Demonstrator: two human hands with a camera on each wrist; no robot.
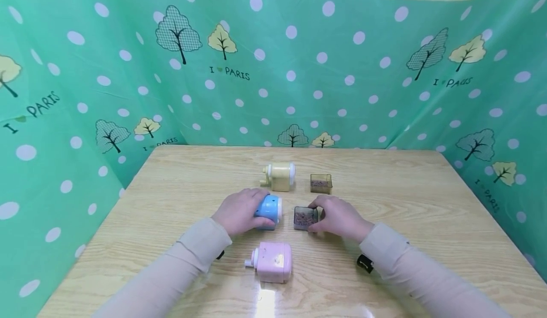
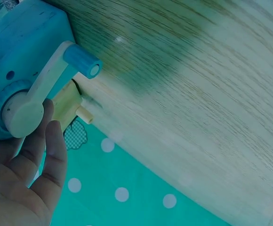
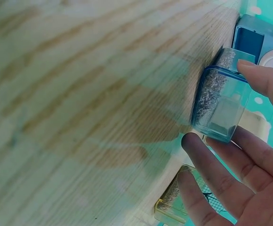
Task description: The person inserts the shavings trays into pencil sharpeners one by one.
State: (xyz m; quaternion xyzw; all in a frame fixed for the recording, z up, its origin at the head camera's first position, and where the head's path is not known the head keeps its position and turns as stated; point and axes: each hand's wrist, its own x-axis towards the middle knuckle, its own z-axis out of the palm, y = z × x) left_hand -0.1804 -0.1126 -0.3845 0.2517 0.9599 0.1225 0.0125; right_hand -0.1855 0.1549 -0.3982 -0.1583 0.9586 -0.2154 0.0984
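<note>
A blue crank pencil sharpener (image 1: 268, 209) stands mid-table, and my left hand (image 1: 243, 212) grips it from the left side. Its white crank arm (image 2: 38, 89) with a blue knob shows in the left wrist view. My right hand (image 1: 339, 217) pinches a clear shavings drawer (image 1: 304, 218) between thumb and fingers, just right of the blue sharpener. Pencil shavings (image 3: 214, 89) lie inside that drawer. In the right wrist view the sharpener's drawer slot (image 3: 249, 42) faces the drawer and looks hollow.
Behind stand a yellow crank sharpener (image 1: 280, 176) and a yellowish drawer (image 1: 321, 183) with shavings. A pink crank sharpener (image 1: 274, 262) sits nearer the front. A green dotted curtain (image 1: 299, 95) borders the wooden table (image 1: 179, 180) at the back and sides.
</note>
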